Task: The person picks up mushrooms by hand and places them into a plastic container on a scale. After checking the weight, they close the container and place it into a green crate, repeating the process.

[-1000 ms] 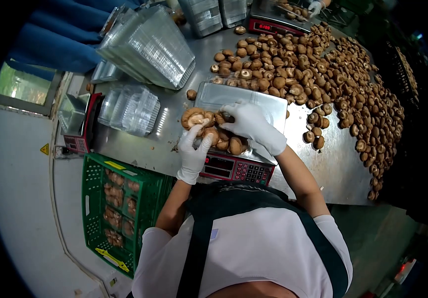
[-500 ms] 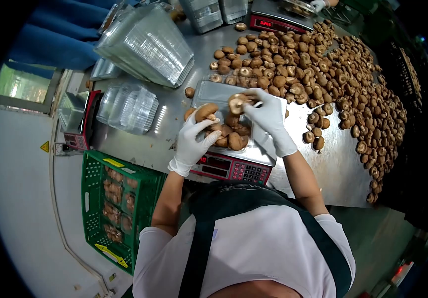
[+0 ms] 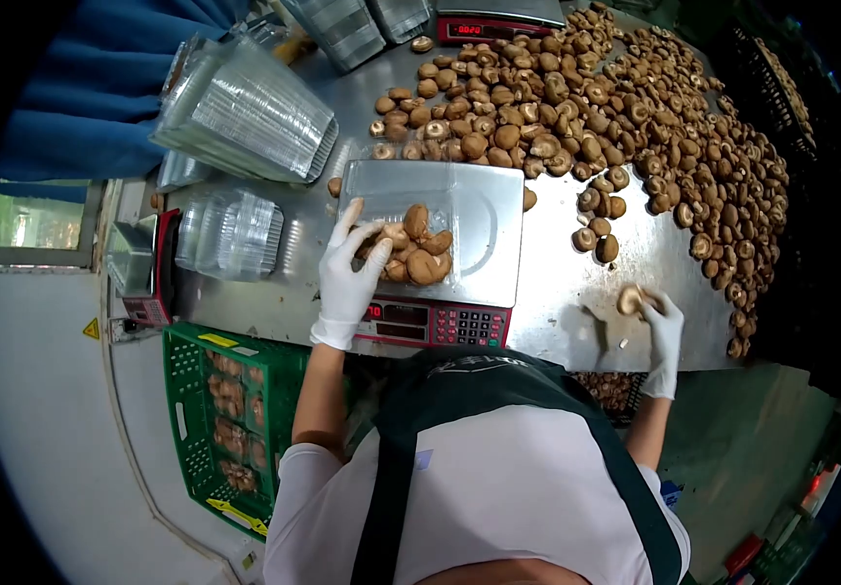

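My white-gloved right hand [image 3: 665, 336] is out over the bare metal at the right, pinching a shiitake mushroom [image 3: 629, 299] by its edge. At the left, my gloved left hand [image 3: 345, 283] has its fingers spread beside a clear plastic tray [image 3: 448, 200]. Its fingertips reach the nearest mushrooms, and none looks firmly gripped. Several brown shiitake mushrooms [image 3: 428, 266] lie heaped at the tray's near end. Under the tray is a digital scale [image 3: 498, 224] with a red keypad panel; part of its display is behind my left wrist.
A large spread of loose mushrooms [image 3: 576, 107] covers the table's far and right side. Stacked clear trays [image 3: 254, 107] and lids [image 3: 230, 234] stand left. A green crate [image 3: 186, 390] of packed trays sits below the table edge. Another scale [image 3: 498, 27] is at the back.
My right hand has moved from above the tray to the right, still carrying a mushroom. The mushroom in my left hand is let go among those in the tray. The view has shifted slightly.
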`<state>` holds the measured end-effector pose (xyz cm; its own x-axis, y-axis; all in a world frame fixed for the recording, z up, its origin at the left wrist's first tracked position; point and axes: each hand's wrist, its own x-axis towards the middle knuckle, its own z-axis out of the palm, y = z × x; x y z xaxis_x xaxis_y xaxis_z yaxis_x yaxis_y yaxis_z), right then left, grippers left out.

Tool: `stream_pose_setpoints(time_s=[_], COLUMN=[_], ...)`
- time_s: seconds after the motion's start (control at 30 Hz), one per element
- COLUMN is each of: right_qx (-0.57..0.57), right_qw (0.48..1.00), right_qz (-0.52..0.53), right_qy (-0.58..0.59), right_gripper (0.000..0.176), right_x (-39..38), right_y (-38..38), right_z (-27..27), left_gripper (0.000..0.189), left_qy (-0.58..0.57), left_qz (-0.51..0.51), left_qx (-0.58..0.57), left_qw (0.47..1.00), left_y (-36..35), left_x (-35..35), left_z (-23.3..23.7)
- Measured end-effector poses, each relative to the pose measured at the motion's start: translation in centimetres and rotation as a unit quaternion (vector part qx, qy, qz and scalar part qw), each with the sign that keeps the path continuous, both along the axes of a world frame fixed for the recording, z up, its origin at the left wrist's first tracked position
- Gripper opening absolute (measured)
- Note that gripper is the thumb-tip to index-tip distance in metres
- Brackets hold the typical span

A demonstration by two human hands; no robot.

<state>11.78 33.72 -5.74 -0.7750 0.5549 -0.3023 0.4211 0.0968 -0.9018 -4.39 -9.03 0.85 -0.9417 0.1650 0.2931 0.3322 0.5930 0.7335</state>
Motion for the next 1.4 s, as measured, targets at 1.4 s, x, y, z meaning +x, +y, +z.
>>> stream_pose_setpoints(time_s=[1.4], right_qx=[0.248], right_qw=[0.839], right_qz=[0.427], right_qy=[0.231], right_gripper=[0.044], right_x=[-11.8], right_y=[-18.6], right_z=[5.3], left_gripper=[0.039], left_qy=[0.044], left_qz=[0.028], left_qx=[-0.055], left_qw=[0.997], left_y=[-1.0], left_x=[-5.6], left_z=[-4.3])
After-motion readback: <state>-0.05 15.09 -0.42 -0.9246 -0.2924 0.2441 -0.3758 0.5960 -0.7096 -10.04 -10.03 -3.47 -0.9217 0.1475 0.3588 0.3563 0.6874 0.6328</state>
